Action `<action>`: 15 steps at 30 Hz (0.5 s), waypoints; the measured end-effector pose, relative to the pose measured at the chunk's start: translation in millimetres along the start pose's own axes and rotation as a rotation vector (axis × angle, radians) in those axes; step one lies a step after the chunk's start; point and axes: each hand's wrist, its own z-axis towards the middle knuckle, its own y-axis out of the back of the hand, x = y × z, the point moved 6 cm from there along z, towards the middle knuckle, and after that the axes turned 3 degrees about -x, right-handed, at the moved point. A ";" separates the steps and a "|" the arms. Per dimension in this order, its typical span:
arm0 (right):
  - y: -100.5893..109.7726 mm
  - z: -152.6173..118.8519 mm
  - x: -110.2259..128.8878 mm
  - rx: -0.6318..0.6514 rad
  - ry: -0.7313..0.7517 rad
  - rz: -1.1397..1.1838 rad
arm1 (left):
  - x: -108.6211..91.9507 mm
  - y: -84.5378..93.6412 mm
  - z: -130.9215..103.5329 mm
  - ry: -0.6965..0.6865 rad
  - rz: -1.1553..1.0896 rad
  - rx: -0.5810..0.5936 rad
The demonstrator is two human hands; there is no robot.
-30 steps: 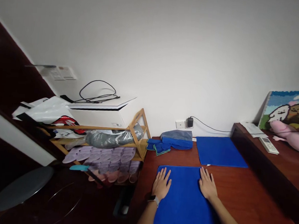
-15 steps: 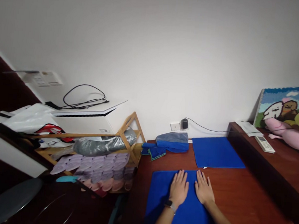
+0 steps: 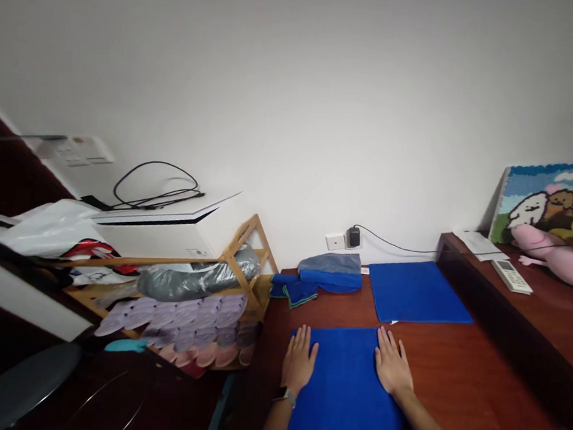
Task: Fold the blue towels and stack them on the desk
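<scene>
A blue cloth (image 3: 344, 387) lies spread flat on the reddish-brown wooden table (image 3: 462, 384). My left hand (image 3: 298, 360), with a watch on the wrist, rests flat on the cloth's left edge near its far corner. My right hand (image 3: 394, 361) lies flat along the right edge by the other far corner. Both hands have fingers stretched out and hold nothing. Beyond them, a second blue cloth (image 3: 417, 292) lies flat at the back of the table. To its left sits a pile of folded grey and blue cloths (image 3: 330, 272).
A raised shelf on the right bears a remote control (image 3: 512, 276), a pink plush toy (image 3: 554, 255) and a dog picture (image 3: 543, 201). A charger (image 3: 354, 236) with a black cable is plugged into the wall. At left stands a wooden rack (image 3: 251, 259) with slippers (image 3: 197, 314) and a white box (image 3: 164, 238).
My left hand has slid left across the blue cloth, from its middle to its left edge. My right hand stays at the right edge.
</scene>
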 end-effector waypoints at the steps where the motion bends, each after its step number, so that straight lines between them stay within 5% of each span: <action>1: -1.6 -0.2 -0.8 -0.004 -0.001 -0.007 | 19.4 3.2 -3.5 0.011 0.008 -0.003; 4: -7.8 0.0 -3.9 -0.024 0.001 -0.023 | 47.2 6.3 -10.9 0.009 0.018 0.001; 15: -9.5 8.6 0.7 -0.022 0.036 -0.086 | 40.2 13.5 -10.1 0.041 0.055 -0.009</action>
